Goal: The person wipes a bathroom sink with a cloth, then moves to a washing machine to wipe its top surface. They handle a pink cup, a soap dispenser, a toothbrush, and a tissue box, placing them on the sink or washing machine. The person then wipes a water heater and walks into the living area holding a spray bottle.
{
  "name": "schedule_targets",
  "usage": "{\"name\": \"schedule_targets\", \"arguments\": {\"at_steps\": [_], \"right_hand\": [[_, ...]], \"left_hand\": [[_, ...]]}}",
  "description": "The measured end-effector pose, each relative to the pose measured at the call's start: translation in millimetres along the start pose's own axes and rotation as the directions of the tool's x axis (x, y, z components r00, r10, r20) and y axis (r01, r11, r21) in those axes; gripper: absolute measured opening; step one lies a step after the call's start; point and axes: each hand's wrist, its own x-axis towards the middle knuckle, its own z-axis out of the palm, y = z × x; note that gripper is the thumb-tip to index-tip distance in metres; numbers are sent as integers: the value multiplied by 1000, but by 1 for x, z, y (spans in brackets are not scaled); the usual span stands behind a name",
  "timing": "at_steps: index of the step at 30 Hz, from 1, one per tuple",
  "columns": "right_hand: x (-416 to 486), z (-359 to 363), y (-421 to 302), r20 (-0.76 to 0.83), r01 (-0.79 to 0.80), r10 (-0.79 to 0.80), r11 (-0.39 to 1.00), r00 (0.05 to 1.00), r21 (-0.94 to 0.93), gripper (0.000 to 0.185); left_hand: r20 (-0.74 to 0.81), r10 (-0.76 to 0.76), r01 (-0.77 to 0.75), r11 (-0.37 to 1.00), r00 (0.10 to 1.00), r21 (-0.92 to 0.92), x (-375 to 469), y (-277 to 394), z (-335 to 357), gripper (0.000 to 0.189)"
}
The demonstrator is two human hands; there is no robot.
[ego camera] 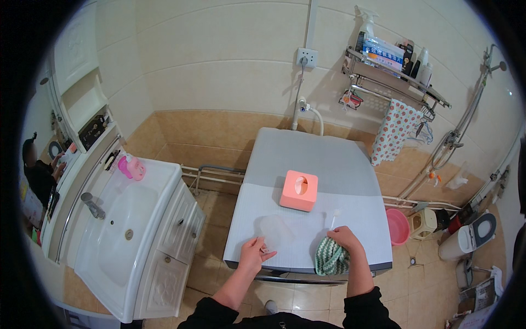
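My left hand pinches the near edge of a thin, see-through plastic bag, which spreads out over the white part of a cloth cover. In my right hand is a green-and-white striped cloth, bunched up and hanging at the cover's front edge. A slim white stick with a pale tip, perhaps a toothbrush, sticks up from the fingers of that same hand. Beyond both hands a coral tissue box with an oval opening sits on the grey-and-white cover of a box-shaped appliance.
To the left is a white washbasin with a faucet and a pink pump bottle. A metal wall shelf holds bottles, with a patterned towel hanging below. A pink basin and a stool stand on the right-hand floor.
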Motion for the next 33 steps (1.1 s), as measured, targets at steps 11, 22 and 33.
{"name": "schedule_targets", "arguments": {"at_steps": [11, 22, 33], "right_hand": [[-109, -15, -84, -409, 627, -484, 493, 774, 603, 16], [-188, 90, -109, -367, 865, -793, 379, 487, 329, 46], [-216, 87, -121, 351, 225, -636, 647, 688, 729, 57]], "left_hand": [[340, -345, 426, 881, 875, -205, -60, -3, -4, 19], [276, -392, 345, 916, 878, 205, -143, 21, 13, 20], [545, -757, 644, 625, 360, 441, -175, 48, -65, 17]]}}
